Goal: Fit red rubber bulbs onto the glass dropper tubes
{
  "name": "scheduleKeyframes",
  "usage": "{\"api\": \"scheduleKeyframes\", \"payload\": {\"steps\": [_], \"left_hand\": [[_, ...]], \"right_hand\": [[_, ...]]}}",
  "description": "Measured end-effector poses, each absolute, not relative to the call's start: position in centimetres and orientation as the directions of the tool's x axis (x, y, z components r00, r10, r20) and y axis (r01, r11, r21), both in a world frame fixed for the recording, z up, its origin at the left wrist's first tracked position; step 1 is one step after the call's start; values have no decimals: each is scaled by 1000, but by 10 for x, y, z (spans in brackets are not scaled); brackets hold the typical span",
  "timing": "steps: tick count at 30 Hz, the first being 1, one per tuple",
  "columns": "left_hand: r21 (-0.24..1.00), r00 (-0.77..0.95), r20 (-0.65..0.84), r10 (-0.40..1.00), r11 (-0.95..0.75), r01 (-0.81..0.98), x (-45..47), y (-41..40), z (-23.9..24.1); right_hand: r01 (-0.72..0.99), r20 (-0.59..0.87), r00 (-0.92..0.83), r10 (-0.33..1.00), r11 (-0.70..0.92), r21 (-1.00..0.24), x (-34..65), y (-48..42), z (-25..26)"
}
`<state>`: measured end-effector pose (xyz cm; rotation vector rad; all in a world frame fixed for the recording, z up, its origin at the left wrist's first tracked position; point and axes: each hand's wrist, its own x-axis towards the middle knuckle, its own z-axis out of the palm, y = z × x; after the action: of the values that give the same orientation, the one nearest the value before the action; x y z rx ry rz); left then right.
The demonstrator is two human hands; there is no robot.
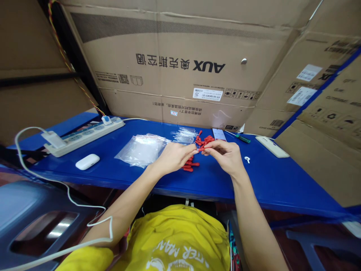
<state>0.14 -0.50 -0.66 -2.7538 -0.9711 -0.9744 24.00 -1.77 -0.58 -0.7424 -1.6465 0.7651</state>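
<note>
Both hands meet over the middle of the blue table (118, 171). My left hand (175, 156) and my right hand (225, 154) pinch one small red cap (200, 149) between their fingertips. Under the left hand lie a few more red caps (190, 166). A larger heap of red caps (205, 140) sits just behind the hands, beside a bunch of thin clear tubes (184, 135). Clear plastic bags (142, 150) lie left of my left hand.
A white power strip (84, 134) with plugs and a white cable lies at the far left, and a white earbud case (87, 161) nearer me. A white remote-like bar (272, 146), a green-handled tool (243, 139) and a small white piece (247, 159) lie right. Cardboard boxes (180, 67) wall the back.
</note>
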Motion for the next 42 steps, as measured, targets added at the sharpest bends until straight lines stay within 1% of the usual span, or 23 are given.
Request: {"api": "scheduleKeyframes", "payload": {"steps": [11, 24, 34, 39, 42], "left_hand": [[120, 605, 585, 540, -795, 594, 1, -5, -6], [133, 599, 582, 550, -791, 598, 0, -6, -5], [169, 586, 567, 579, -778, 605, 2, -6, -5], [228, 555, 549, 625, -751, 620, 3, -5, -6], [331, 542, 515, 664, -738, 588, 5, -8, -3]], "right_hand": [[96, 568, -177, 804, 588, -803, 239, -18, -5], [112, 552, -171, 816, 573, -812, 236, -19, -4], [88, 557, -161, 815, 574, -814, 235, -19, -2], [33, 517, -200, 832, 533, -846, 233, -19, -4], [17, 495, -185, 849, 506, -862, 228, -18, -3]]}}
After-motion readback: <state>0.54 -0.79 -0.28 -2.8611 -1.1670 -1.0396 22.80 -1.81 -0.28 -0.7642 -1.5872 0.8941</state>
